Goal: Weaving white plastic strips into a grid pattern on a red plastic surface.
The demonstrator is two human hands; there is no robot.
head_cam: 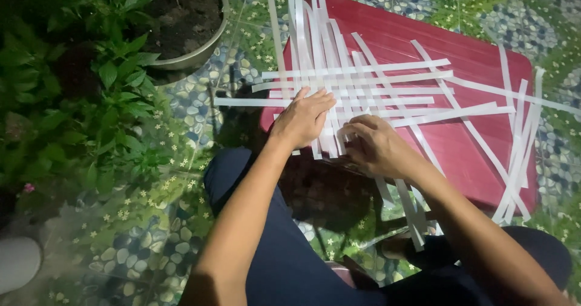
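Observation:
Several long white strips (363,82) lie crossed in a woven lattice on a red board (478,155). My left hand (304,117) rests flat on the near left part of the lattice, fingers together and stretched forward. My right hand (369,141) sits just to its right, fingers curled, pinching the end of one horizontal strip (436,115) that runs off to the right. More loose strips (517,155) lie at the board's right edge.
A round metal pot of soil (192,16) stands at the back left, with leafy green plants (91,100) along the left side. The floor is a pebble-and-flower patterned mat (151,245). My legs in dark trousers (284,257) fill the foreground.

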